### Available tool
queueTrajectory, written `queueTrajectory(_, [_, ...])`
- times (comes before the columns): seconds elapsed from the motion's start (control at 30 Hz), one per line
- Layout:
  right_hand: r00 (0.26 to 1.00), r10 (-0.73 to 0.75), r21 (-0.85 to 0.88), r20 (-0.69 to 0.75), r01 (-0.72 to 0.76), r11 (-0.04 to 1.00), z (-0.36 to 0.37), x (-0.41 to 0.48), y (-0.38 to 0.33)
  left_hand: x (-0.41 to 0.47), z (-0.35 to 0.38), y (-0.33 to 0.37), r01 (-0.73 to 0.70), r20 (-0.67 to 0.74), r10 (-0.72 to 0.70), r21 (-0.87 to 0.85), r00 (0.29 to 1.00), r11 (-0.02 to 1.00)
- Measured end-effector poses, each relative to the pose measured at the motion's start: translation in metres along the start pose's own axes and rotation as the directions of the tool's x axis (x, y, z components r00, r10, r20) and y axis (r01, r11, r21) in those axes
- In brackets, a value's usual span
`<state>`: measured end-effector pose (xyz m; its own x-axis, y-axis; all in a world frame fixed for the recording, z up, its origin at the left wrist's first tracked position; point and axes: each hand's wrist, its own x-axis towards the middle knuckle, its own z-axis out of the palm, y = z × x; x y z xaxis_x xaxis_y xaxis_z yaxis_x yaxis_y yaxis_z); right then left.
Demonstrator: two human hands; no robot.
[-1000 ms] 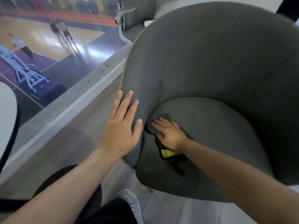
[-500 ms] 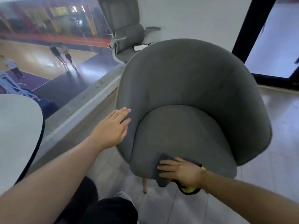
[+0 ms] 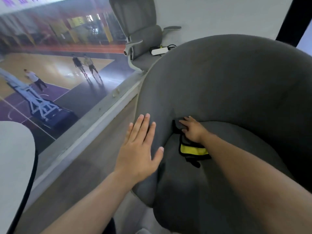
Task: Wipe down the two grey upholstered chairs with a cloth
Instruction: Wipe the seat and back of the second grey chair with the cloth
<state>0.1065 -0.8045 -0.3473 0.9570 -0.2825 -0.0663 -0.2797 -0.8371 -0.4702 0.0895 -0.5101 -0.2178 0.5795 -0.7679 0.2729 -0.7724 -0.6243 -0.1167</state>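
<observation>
Starting at the left edge, a white table (image 3: 13,157) with a dark rim borders the view. Beyond it a sill (image 3: 101,112) runs beside a window (image 3: 50,65). Your left hand (image 3: 140,152) lies flat on the left rim of the grey chair (image 3: 236,90), fingers straight and spread, grasping nothing. Just right of it, the cloth (image 3: 192,149), dark with a yellow band, lies at the left rear of the seat, in the crease where seat meets back. Your right hand (image 3: 194,130) presses on the cloth, fingers extended, not clenched. Behind the chair, an office chair (image 3: 140,31) carries a white power strip (image 3: 159,51).
</observation>
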Motion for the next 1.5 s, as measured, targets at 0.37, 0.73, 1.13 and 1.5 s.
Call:
queueTrajectory(0.37, [0.985, -0.103, -0.175, -0.138, 0.079, 0.982, 0.065, -0.024, -0.028, 0.005, 0.007, -0.005, 0.009, -0.076, -0.012, -0.039, 0.997, 0.999])
queueTrajectory(0.73, [0.813, -0.564, -0.115, 0.145, 0.580, 0.806, 0.092, -0.223, -0.056, -0.016, 0.002, 0.011, 0.004, -0.014, -0.002, 0.098, 1.000, 0.995])
queueTrajectory(1.13, [0.769, -0.633, -0.348, 0.089, 0.619, 0.704, 0.021, -0.304, 0.025, -0.083, -0.009, 0.028, -0.326, 0.051, 0.322, 0.151, 0.945, 0.933])
queueTrajectory(1.5, [0.965, -0.143, -0.154, -0.221, 0.110, 0.982, -0.049, -0.147, 0.085, 0.010, 0.001, 0.007, -0.050, -0.061, 0.055, 0.078, 0.997, 0.996])
